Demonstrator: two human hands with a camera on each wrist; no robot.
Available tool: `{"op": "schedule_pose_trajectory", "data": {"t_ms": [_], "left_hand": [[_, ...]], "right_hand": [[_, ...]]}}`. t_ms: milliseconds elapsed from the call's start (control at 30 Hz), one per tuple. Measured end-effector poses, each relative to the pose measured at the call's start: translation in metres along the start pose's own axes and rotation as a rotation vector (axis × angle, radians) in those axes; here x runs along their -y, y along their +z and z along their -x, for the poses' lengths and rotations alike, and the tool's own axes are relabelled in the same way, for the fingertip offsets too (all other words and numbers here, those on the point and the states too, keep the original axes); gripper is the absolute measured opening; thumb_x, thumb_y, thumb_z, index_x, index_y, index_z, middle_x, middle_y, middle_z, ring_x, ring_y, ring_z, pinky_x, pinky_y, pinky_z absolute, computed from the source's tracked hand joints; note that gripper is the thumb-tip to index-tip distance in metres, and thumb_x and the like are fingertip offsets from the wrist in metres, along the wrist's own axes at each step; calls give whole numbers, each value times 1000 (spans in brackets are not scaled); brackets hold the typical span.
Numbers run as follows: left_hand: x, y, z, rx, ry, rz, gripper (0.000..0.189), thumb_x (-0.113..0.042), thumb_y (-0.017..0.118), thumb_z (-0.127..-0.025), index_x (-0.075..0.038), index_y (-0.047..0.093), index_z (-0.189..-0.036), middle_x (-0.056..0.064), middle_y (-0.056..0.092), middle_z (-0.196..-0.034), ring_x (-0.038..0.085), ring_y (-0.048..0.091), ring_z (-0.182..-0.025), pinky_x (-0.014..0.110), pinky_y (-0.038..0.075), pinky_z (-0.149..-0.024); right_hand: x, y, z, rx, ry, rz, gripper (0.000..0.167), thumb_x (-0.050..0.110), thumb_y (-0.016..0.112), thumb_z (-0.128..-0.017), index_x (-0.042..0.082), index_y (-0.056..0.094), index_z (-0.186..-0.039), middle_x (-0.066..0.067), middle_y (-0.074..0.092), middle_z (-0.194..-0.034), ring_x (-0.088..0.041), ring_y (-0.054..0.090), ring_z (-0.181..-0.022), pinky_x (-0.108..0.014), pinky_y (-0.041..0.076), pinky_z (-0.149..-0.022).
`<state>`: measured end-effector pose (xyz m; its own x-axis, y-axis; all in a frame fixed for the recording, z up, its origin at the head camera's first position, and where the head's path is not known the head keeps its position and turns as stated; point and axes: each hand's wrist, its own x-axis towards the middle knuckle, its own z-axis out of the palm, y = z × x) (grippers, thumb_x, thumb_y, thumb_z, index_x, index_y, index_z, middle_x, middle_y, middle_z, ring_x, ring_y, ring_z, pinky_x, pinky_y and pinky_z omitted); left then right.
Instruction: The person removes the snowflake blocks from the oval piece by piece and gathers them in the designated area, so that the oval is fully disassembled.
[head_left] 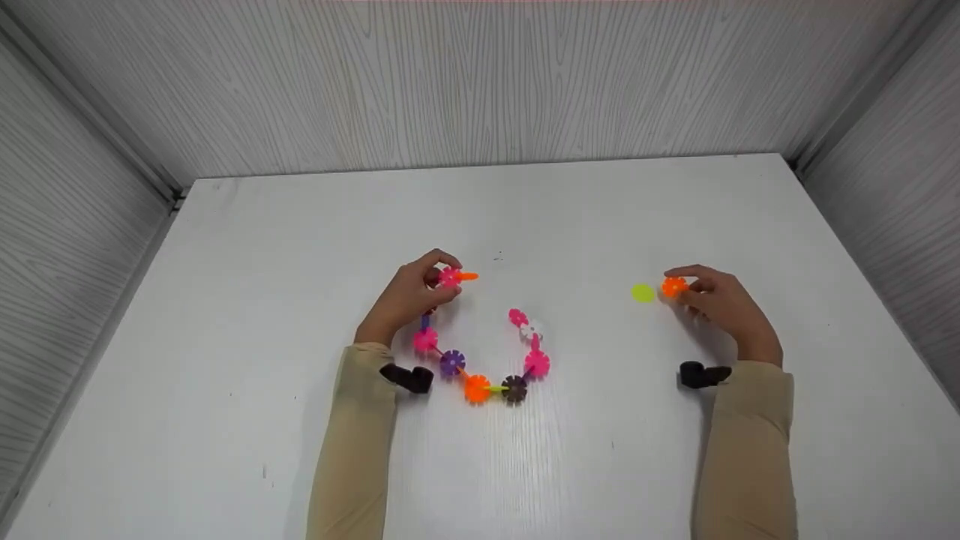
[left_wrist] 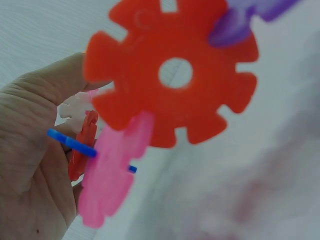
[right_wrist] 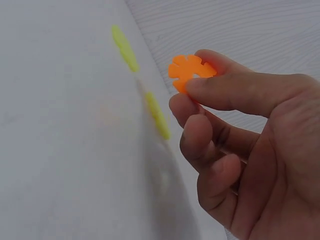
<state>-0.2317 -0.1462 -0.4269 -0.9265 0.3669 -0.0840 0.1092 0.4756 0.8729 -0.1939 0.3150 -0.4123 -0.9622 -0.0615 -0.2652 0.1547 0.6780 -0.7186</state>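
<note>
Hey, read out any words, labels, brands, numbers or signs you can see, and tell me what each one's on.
None can be read in any view.
Chain of discs: no legible text; its red disc has a faint curved mark, too indistinct to read.
Separate orange disc and yellow disc: no legible text.
White table: small dark specks, too tiny to make out.

Can't see the whole orange disc (right_wrist: 180, 69) from here, the right grip (head_left: 709, 296) covers part of it. Left grip (head_left: 409, 292) blocks a bit of the chain (head_left: 472, 391) too. Left wrist view chops off the tops of the red disc (left_wrist: 132, 95) and purple piece (left_wrist: 232, 27); that reddish smudge (left_wrist: 252, 197)'s too blurry to call. Specks (head_left: 498, 257) on the tabletop (head_left: 592, 480)? Way too tiny. Both sleeves (head_left: 356, 450) run off the bottom.
</note>
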Motion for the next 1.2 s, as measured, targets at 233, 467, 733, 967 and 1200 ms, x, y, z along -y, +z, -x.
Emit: {"op": "schedule_pose_trajectory", "data": {"t_ms": [233,467,733,967,1200], "left_hand": [[-1,0,0,-2,-3,-19,36,-23,66,-89,-16,56,-124,3,53,-77,16,45,-61,25,43,-59],[-2,1,1,11,-21,-22,35,-23,68,-89,-19,56,-121,5,59,-81,17,49,-61,26,47,-61],[-3,3,1,11,-43,-13,35,-24,67,-89,-21,56,-121,6,60,-87,18,50,-68,25,48,-64],[-1,5,0,20,-49,-1,39,-24,66,-89,-17,55,-125,7,60,-89,20,50,-71,27,48,-66],[-5,7,-1,32,-67,-16,41,-22,66,-89,-19,54,-128,8,60,-105,22,53,-88,28,51,-74]], "right_hand": [[-2,1,0,51,16,-15,35,20,55,-96,17,58,-131,-3,58,-87,-14,52,-75,-23,45,-65],[-1,2,1,96,32,-22,33,21,56,-95,16,62,-127,3,64,-84,-13,54,-75,-23,43,-67],[1,3,1,136,20,49,34,19,57,-94,14,61,-127,-1,60,-83,-12,49,-71,-23,41,-64],[2,4,-1,134,18,99,37,24,59,-92,18,61,-129,-1,61,-86,-12,49,-72,-23,42,-67],[6,4,-3,81,8,82,38,28,57,-95,20,57,-132,-4,61,-91,-14,53,-76,-24,44,-71]]}}
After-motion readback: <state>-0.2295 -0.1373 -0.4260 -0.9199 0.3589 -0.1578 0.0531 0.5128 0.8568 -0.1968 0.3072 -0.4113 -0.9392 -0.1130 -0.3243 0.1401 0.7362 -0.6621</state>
